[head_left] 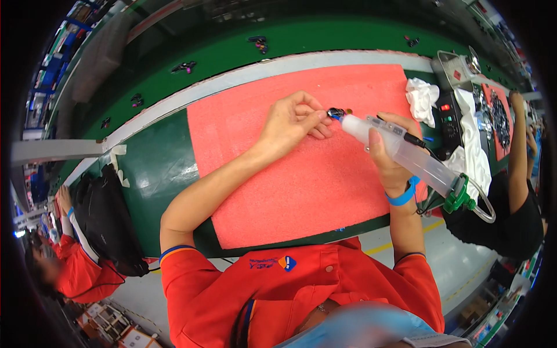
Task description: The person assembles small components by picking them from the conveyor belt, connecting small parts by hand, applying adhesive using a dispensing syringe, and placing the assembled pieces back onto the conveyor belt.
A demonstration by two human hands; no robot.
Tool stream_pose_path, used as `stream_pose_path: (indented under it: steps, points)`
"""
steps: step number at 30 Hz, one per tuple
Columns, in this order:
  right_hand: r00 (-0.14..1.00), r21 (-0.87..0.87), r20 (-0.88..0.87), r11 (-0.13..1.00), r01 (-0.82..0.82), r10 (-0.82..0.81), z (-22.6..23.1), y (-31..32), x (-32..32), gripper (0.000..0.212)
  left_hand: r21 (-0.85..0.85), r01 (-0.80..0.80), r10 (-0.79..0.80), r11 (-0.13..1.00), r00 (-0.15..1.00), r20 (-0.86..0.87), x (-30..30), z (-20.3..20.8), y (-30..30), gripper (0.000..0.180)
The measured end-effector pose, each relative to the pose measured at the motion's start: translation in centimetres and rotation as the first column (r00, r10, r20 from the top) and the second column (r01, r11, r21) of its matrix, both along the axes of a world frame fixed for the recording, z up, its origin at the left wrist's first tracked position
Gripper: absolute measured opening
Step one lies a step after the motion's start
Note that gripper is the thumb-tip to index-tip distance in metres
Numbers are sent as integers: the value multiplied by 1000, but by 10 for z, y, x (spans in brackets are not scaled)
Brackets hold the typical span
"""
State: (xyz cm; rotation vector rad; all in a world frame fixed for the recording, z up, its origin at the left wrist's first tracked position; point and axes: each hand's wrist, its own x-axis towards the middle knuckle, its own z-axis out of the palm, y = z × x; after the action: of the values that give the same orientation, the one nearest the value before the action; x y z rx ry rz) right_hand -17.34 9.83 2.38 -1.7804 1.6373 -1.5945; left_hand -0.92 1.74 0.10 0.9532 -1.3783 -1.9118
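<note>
Above the pink foam mat, my left hand pinches a small dark part with a blue bit and a copper-coloured round piece beside it. My right hand is wrapped round a translucent glue-dispensing syringe. Its white tip end points left and reaches close to the small part; whether they touch I cannot tell. A green cap with a clear hose closes the syringe's rear end. A blue band circles my right wrist.
Past the mat's far edge runs a green belt carrying several small dark parts. White cloths, a black control box and a metal container stand on the right. A black bag lies at left. People work on both sides.
</note>
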Motion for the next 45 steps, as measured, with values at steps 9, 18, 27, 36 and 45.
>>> stream_pose_path:
  steps: [9, 18, 27, 36, 45]
  points:
    - [986, -162, 167, 986, 26, 1, 2, 7, -3, 32, 66, -7, 8, 998, 1000, -5, 5, -3, -1, 14]
    - [960, -240, 279, 970, 35, 35, 0, -5, -3, 55, 16, 274, -265, 962, 942, -205, 15, 25, -16, 23]
    - [996, -108, 48, 992, -68, 74, 4, 7, -9, 45, 26, 145, -146, 989, 987, 68, 10, 4, -17, 20]
    - [995, -41, -81, 998, -53, 49, 9, 8, -6, 33, -10, 139, -138, 990, 988, 67, 7, 3, -14, 17]
    - [991, -12, -114, 997, -77, 75, 9, 4, -3, 32, -70, 155, -145, 986, 982, 123, 8, 3, -14, 19]
